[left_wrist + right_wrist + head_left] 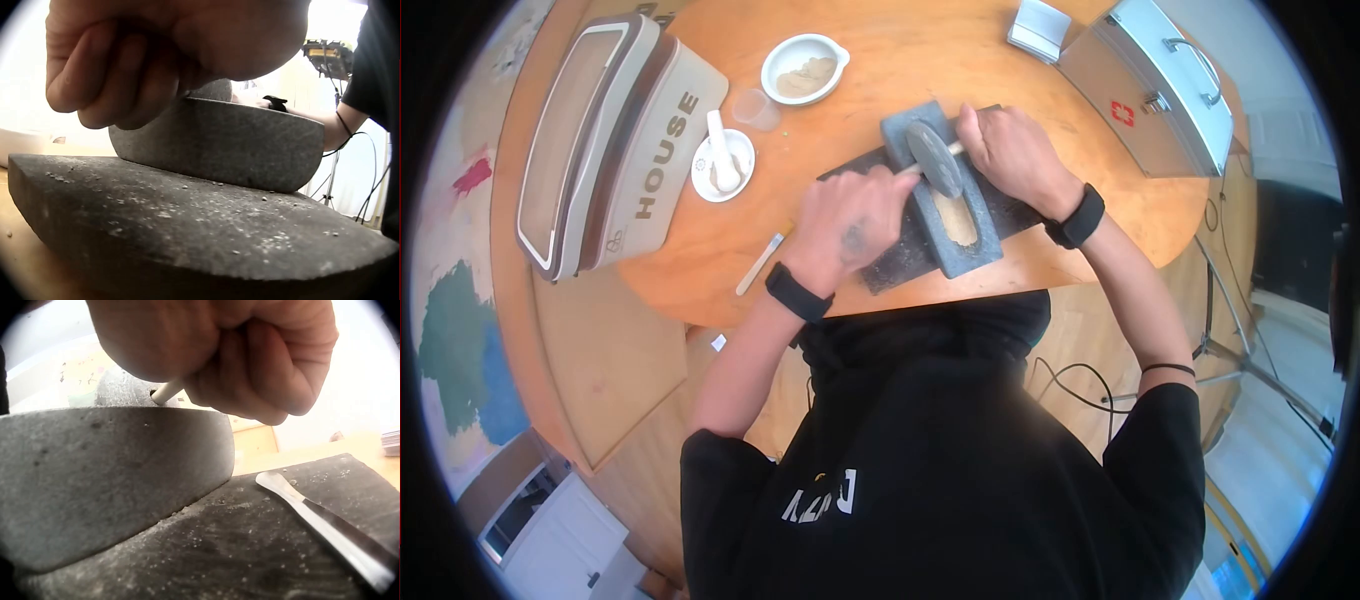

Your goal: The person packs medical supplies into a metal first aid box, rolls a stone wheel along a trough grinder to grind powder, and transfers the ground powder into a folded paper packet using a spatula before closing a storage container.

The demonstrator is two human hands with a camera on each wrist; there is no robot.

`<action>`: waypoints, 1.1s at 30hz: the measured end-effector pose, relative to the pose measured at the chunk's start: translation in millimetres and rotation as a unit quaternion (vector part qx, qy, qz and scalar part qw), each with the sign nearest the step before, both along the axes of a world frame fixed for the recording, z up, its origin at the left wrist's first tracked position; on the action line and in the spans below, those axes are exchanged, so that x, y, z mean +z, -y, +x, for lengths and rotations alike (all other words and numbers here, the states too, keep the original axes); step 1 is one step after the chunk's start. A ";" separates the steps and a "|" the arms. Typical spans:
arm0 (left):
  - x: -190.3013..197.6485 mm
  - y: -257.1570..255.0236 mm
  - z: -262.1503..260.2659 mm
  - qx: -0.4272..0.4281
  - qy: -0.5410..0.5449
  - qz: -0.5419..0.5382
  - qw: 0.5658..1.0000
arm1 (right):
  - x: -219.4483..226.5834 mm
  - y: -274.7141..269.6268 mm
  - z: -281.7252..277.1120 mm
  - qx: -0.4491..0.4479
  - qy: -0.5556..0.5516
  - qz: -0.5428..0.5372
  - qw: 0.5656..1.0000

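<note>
Both hands grip the pale axle [165, 392] of a grey stone grinding wheel [936, 160], one on each side. My left hand [850, 222] is curled round the left end, and my right hand [1020, 150] round the right end. The wheel stands upright in the far half of a long stone grinding trough [975, 262]. Tan powder [956, 222] shows in the groove at the near end. Under the trough lies a dark stone slab [900, 265] dusted with pale crumbs. In the right wrist view, a metal spatula [284, 489] rests on the slab below the right hand.
Left of the hands are a white mortar [837, 48] of powder, a clear cup [757, 108], a saucer [702, 186] bearing a white pestle [722, 160], and a flat brush [762, 264]. A HOUSE box [685, 120] stands farther left, a metal case [1140, 110] at right.
</note>
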State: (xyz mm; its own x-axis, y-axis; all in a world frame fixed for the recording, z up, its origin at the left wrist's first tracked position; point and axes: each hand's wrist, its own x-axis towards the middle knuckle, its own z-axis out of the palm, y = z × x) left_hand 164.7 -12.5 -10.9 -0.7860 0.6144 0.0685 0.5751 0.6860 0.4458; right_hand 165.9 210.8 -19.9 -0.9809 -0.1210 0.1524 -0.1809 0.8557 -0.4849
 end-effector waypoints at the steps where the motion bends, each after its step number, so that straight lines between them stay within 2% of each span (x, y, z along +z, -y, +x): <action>1: 1.3 0.3 3.0 0.002 -0.002 0.000 1.000 | 2.8 -0.8 4.5 0.008 0.021 0.020 1.000; 6: 12.0 0.3 29.5 -0.028 0.027 -0.033 0.999 | 6.0 -7.5 41.2 0.023 0.035 0.028 0.999; 8: 6.4 0.6 21.9 -0.029 0.020 -0.022 0.999 | 6.4 -9.3 42.1 0.022 0.086 0.028 0.996; 9: 3.6 0.1 11.4 -0.026 0.007 -0.011 1.000 | 5.5 -7.7 35.8 0.022 0.085 0.028 0.996; 11: 0.5 -0.6 -7.2 -0.016 -0.003 0.005 1.000 | 2.1 -4.4 13.1 0.019 0.006 0.046 0.999; 14: 10.2 -1.4 -11.7 -0.018 0.003 -0.023 1.000 | 1.7 -5.5 1.3 0.008 0.010 0.032 0.999; 20: 17.5 -5.3 17.4 -0.035 0.039 -0.024 0.998 | 5.1 -11.7 47.1 -0.002 0.081 0.042 0.996; 23: 5.2 -3.3 2.3 -0.036 -0.007 0.011 0.999 | 8.2 -8.0 30.1 -0.010 0.044 0.049 0.998; 28: 11.0 -4.7 -14.8 0.005 -0.017 -0.013 1.000 | -1.1 -8.8 -9.5 -0.001 -0.012 0.048 0.999; 31: 14.6 -6.0 2.0 -0.010 -0.011 -0.039 0.999 | -2.9 -9.3 15.0 0.003 0.010 0.055 0.998; 33: 8.2 -5.0 15.4 -0.015 0.026 -0.003 1.000 | 2.3 -9.3 29.0 0.003 0.025 0.052 0.998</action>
State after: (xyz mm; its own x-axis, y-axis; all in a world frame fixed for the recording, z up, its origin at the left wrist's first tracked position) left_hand 180.1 -7.5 -2.8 -0.7700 0.6375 0.0251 0.5715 0.6716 0.4715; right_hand 194.9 220.0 -17.7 -0.9861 -0.1396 0.0903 -0.1643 0.9012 -0.4011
